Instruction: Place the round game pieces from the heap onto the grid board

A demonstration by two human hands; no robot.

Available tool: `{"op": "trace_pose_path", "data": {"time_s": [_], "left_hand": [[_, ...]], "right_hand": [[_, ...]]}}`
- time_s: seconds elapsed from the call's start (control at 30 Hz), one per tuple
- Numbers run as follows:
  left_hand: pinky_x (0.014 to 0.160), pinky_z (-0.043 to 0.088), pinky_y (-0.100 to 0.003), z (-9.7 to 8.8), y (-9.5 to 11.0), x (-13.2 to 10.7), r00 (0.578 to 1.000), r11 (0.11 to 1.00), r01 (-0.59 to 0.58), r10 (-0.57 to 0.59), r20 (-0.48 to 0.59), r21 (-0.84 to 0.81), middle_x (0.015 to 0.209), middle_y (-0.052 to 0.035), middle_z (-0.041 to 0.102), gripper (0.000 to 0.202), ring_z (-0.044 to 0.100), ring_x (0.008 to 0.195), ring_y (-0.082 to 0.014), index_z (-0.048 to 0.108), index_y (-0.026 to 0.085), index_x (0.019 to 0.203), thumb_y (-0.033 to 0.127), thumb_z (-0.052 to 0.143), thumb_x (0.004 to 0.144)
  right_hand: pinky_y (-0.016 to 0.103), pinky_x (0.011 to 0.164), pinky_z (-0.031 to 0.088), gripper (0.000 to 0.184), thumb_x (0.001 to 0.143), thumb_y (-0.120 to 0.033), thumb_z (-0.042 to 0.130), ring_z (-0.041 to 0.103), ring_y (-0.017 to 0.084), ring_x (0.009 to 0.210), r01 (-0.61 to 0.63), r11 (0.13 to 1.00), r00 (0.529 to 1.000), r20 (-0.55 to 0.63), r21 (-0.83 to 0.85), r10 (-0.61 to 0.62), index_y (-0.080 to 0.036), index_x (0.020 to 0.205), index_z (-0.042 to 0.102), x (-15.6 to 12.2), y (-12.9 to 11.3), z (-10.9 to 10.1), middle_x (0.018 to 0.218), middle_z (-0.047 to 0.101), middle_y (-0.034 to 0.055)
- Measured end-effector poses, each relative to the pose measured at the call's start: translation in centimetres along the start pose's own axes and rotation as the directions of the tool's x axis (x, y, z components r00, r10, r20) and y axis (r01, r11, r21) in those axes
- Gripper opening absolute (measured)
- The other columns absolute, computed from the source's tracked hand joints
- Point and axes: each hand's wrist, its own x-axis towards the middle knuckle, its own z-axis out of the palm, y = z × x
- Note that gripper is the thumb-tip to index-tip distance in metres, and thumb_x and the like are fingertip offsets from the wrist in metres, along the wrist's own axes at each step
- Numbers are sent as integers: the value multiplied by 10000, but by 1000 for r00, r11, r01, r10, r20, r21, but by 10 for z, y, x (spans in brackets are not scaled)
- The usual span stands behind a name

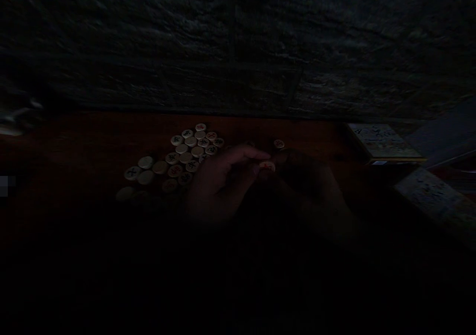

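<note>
The scene is very dark. Behind the reddish wooden table (92, 141) there is a rough stone wall (238, 42). At the right side of the table lies a flat box (383, 141) with a pale printed top, and nearer to the camera a pale slab (435, 201) lies slanted; what it is I cannot tell. To the left of the hands lies a group of game discs (186, 151), flat on the table and close together, some with red marks and some with dark marks. I count a little more than twenty of them, but the nearest ones fade into the shadow, so the exact number is not sure. One lone disc (278, 144) lies apart, just behind the hands. Nothing covers the group; only the hands hide the table between it and the box. The left hand (223, 181) is with curled fingers, the forefinger stretched to the right, and it pinches a held disc (267, 166) at its fingertips, above the table. The right hand (308, 181) meets this disc from the other side, but it is too dark to tell its grip.
</note>
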Motion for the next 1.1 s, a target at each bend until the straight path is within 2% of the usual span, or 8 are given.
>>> {"op": "trace_pose_path", "data": {"time_s": [0.13, 0.27, 0.4, 0.6, 0.7, 0.83, 1.0, 1.1], "left_hand": [[864, 588, -291, -2, -1, -1, 1000, 1000, -19, 19, 19, 7, 1068, -9, 811, 183, 758, 981, -182, 754, 252, 1096, 222, 586, 1032], [813, 570, -276, -2, -2, -3, 998, 999, -46, 46, 52, 13, 1027, -4, 806, 190, 755, 921, -168, 738, 263, 1160, 226, 614, 1020], [746, 553, -294, 0, -3, -4, 995, 991, -80, 72, 69, 112, 912, -7, 776, 258, 736, 831, -177, 715, 256, 1229, 239, 672, 975], [694, 529, -279, 2, -3, -3, 998, 988, -58, 55, 27, 146, 883, 8, 770, 182, 715, 775, -159, 741, 269, 1142, 277, 712, 962], [708, 543, -277, 2, -2, -2, 999, 996, -36, 37, -7, 82, 938, -4, 799, 159, 735, 807, -162, 758, 274, 1131, 320, 690, 995], [778, 579, -274, 2, -1, -1, 1000, 1000, -21, 21, 1, -16, 1065, -20, 815, 150, 760, 931, -173, 772, 262, 1111, 303, 659, 1022], [859, 582, -277, 0, -2, -1, 1000, 1000, -26, 26, -4, 11, 1071, -6, 808, 172, 749, 984, -168, 759, 263, 1102, 291, 596, 1055], [844, 578, -297, -1, -3, -1, 999, 999, -32, 31, 11, 42, 1026, -6, 807, 189, 748, 940, -176, 752, 255, 1081, 255, 564, 1057]], "right_hand": [[259, 675, 548, 232, 851, -371, 872, 723, 159, 768, 9, 999, 1000, -19, -38, -9, -198, 933, 739, 0, 3, -2, 860, 786, 23], [242, 602, 496, 251, 902, -431, 810, 655, 133, 667, 18, 998, 999, -45, -68, -21, -192, 866, 740, 1, 2, -2, 752, 726, 0], [235, 558, 449, 347, 950, -481, 734, 583, 115, 616, -2, 998, 998, -68, -70, -3, -182, 777, 700, 3, -1, -1, 691, 658, -9], [238, 580, 472, 326, 974, -473, 697, 624, 130, 656, -29, 998, 998, -55, -50, 26, -192, 811, 726, 2, -2, 0, 723, 687, 2], [245, 645, 524, 249, 939, -446, 756, 683, 146, 730, -3, 1000, 1000, -24, 0, 3, -203, 887, 759, 2, -1, 0, 803, 742, 10], [253, 702, 561, 191, 894, -375, 827, 725, 152, 782, -5, 999, 1000, -27, 46, 6, -206, 956, 764, 3, 0, 0, 882, 786, 21], [257, 681, 574, 244, 805, -336, 910, 740, 157, 761, -22, 998, 999, -24, 55, 23, -199, 932, 753, 3, 3, 0, 876, 803, 31], [259, 654, 570, 260, 772, -354, 931, 729, 156, 725, -21, 999, 999, -34, 42, 22, -196, 873, 751, 3, 3, -1, 830, 792, 25]]}}
